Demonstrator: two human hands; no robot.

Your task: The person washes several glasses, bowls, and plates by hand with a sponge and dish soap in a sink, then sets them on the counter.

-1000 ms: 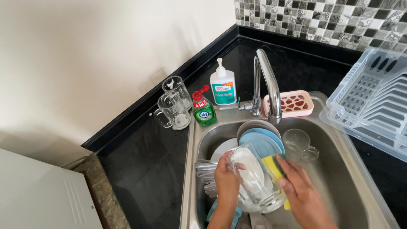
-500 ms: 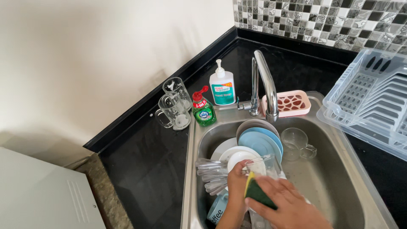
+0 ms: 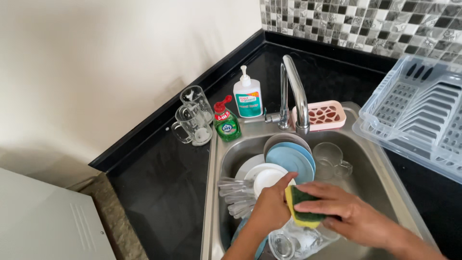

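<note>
Head view — both hands (right (image 3: 353, 216), left (image 3: 272, 209)) curl round sponge (image 3: 302, 208) over sink (image 3: 380, 168).

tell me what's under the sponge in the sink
Below the yellow and green sponge, pressed by the right hand, clear glassware shows by the left hand. The hands cover the spot where sponge and glass would meet, and the sink floor there.

Black countertop (image 3: 163, 178) carried two glass mugs (image 3: 192, 123), green dish soap bottle (image 3: 226, 124), white pump bottle (image 3: 247, 96), clear drying rack (image 3: 414, 110). Pink soap tray (image 3: 321, 115) sat on rim of steel sink (image 3: 380, 159).
</note>
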